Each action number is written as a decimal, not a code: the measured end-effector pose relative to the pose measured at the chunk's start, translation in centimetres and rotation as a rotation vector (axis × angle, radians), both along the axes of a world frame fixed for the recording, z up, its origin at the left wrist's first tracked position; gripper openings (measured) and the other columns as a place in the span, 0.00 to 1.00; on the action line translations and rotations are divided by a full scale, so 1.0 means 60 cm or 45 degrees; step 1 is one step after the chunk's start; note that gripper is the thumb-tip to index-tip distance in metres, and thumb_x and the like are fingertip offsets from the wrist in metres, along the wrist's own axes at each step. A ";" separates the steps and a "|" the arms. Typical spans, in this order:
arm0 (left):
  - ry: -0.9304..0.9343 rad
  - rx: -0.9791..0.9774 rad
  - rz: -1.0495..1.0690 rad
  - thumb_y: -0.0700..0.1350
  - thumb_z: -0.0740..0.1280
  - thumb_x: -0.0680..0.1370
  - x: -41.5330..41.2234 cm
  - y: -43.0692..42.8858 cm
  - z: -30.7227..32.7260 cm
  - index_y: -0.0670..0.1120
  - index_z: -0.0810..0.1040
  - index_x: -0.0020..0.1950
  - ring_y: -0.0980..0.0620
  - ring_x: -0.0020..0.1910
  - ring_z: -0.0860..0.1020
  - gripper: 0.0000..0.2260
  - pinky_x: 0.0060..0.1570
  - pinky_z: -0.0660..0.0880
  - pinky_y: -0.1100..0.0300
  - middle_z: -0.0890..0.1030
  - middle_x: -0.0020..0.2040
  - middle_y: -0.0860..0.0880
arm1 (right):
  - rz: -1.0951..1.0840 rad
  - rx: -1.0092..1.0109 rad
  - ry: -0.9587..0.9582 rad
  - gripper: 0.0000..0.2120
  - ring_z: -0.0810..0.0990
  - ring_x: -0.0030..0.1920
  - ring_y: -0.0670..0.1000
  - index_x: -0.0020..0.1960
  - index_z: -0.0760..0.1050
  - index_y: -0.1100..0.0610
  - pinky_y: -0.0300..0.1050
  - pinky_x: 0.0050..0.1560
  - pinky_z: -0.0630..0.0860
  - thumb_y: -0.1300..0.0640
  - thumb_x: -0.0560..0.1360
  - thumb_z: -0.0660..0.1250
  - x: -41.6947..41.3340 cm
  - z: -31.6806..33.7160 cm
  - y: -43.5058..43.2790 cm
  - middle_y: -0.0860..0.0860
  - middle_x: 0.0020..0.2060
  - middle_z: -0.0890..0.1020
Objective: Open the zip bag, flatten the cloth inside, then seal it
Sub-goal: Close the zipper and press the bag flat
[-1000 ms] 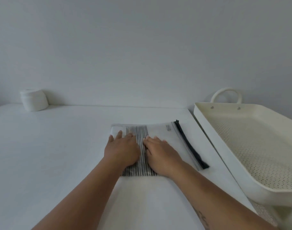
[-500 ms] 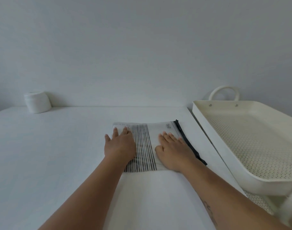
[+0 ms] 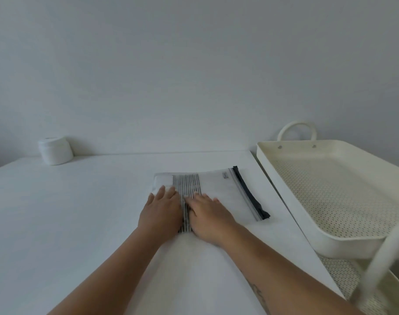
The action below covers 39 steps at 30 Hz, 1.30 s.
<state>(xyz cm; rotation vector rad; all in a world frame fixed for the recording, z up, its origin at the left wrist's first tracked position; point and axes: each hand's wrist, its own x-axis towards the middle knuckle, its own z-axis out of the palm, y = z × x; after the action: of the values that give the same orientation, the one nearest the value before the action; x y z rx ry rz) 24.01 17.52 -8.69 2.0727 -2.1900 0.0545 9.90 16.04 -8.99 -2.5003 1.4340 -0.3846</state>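
Light: soft, even and cool, slightly dim, no visible source.
Shadows: faint ones beside the white jar at far left and under the tray at right.
Glare: the white table looks washed out, with little surface detail.
Blur: the near right tray handle is smeared.
Distortion: wide-angle bending of the table's far edge.

The left hand and right hand lie palm down, side by side, on the zip bag on the white table. Between them shows the striped cloth inside. The bag's black zip strip runs right of the right hand. A cream perforated tray stands farther right; a white jar sits far beyond the left hand.
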 end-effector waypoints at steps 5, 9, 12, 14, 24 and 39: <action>-0.132 0.002 -0.035 0.49 0.49 0.82 -0.001 0.010 -0.001 0.44 0.55 0.78 0.44 0.78 0.49 0.24 0.75 0.50 0.44 0.53 0.80 0.46 | -0.116 0.025 0.228 0.29 0.43 0.79 0.51 0.79 0.45 0.46 0.55 0.76 0.40 0.41 0.80 0.42 -0.041 -0.019 -0.015 0.50 0.80 0.45; -0.207 0.021 -0.026 0.49 0.49 0.82 -0.011 0.028 0.007 0.41 0.60 0.75 0.42 0.77 0.52 0.23 0.74 0.53 0.45 0.56 0.79 0.43 | -0.194 0.118 0.295 0.32 0.44 0.79 0.50 0.79 0.44 0.49 0.56 0.76 0.40 0.37 0.79 0.42 -0.092 0.001 -0.016 0.50 0.80 0.44; -0.179 -0.006 -0.076 0.50 0.50 0.80 -0.013 0.049 0.012 0.45 0.71 0.64 0.44 0.69 0.66 0.18 0.67 0.65 0.49 0.71 0.69 0.46 | -0.240 0.149 0.479 0.30 0.66 0.72 0.54 0.71 0.66 0.53 0.57 0.75 0.51 0.39 0.77 0.47 -0.114 0.034 -0.002 0.53 0.74 0.66; -0.032 -0.069 -0.056 0.50 0.52 0.79 -0.010 0.051 0.025 0.47 0.73 0.56 0.47 0.61 0.71 0.14 0.58 0.69 0.52 0.76 0.59 0.50 | -0.301 0.039 0.435 0.21 0.76 0.54 0.56 0.53 0.76 0.54 0.54 0.65 0.66 0.45 0.76 0.50 -0.116 0.063 0.000 0.54 0.58 0.79; 0.068 0.132 0.088 0.45 0.48 0.82 -0.014 -0.036 0.024 0.41 0.53 0.78 0.43 0.78 0.48 0.24 0.75 0.48 0.45 0.50 0.80 0.42 | 0.024 0.053 0.137 0.24 0.51 0.78 0.56 0.78 0.54 0.52 0.55 0.76 0.51 0.51 0.83 0.47 0.020 0.026 -0.106 0.53 0.79 0.53; 0.063 0.144 0.093 0.49 0.47 0.80 -0.014 -0.041 0.011 0.41 0.49 0.79 0.48 0.79 0.44 0.28 0.76 0.45 0.49 0.45 0.81 0.45 | -0.308 0.082 0.387 0.35 0.40 0.78 0.50 0.79 0.40 0.53 0.55 0.76 0.37 0.38 0.78 0.41 -0.108 -0.002 -0.149 0.52 0.79 0.42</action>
<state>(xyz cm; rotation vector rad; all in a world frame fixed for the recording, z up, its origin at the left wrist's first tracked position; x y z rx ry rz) 23.18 15.06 -8.04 2.1877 -2.1354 -0.1159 3.44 7.13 -9.12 -2.4174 1.8390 0.0059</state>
